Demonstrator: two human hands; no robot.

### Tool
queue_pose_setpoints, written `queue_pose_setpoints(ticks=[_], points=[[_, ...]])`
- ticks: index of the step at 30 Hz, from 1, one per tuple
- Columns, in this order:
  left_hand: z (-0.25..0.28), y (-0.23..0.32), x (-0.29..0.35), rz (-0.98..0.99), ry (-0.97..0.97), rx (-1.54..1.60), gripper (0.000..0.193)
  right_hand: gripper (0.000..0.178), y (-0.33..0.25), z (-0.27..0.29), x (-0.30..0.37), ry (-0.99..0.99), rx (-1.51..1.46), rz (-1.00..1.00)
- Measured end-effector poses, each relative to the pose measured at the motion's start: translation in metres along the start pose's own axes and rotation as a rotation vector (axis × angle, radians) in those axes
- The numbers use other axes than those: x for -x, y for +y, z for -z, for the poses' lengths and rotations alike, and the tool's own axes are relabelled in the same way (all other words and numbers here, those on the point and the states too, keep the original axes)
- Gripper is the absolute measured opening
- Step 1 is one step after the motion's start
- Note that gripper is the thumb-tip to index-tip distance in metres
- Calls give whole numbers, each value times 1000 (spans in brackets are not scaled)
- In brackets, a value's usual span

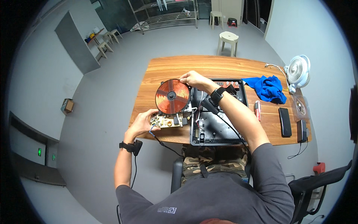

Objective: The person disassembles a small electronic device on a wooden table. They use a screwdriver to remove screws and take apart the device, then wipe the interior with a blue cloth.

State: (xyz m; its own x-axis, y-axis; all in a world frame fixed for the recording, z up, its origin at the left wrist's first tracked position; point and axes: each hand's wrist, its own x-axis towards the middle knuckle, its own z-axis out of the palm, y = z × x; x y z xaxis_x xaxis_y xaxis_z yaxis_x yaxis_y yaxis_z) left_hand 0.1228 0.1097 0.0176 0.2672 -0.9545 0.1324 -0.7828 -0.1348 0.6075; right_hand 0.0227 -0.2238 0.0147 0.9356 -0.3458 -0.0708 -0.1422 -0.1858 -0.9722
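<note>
Beside the black housing (220,132), with the left hand (140,123) pinching the circuit board (164,120) and the right hand (197,80) the copper coil's (172,105) rim, move both together, sparing the wires (193,109).

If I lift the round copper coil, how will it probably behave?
The coil is probably stiff: its disc looks flat. It may feel heavy for its size, since dense winding fills most of it. Its exposed winding could scratch easily.

Left hand (141,123) grips a circuit board (166,121), right hand (195,80) a copper coil (174,98).
</note>
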Motion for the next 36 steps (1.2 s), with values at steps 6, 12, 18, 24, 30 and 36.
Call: queue_pose_setpoints(ticks=[6,12,18,24,30,36], points=[[-9,-27,6,57,-78,68,80,24,18,-16,-19,-24,132,-112],[-10,-28,10,137,-144,144,78,20,42,-31,-34,-34,188,-99],[-22,-42,8,135,-206,121,77,21,53,-38,-45,-2,327,-88],[-32,-54,14,105,-172,-15,79,22,54,-49,-50,76,399,-87],[-37,-51,8,41,-150,87,75,18,83,-51,-70,171,517,-28],[-37,-52,18,-5,-130,-50,76,21,73,-63,-66,103,555,-85]])
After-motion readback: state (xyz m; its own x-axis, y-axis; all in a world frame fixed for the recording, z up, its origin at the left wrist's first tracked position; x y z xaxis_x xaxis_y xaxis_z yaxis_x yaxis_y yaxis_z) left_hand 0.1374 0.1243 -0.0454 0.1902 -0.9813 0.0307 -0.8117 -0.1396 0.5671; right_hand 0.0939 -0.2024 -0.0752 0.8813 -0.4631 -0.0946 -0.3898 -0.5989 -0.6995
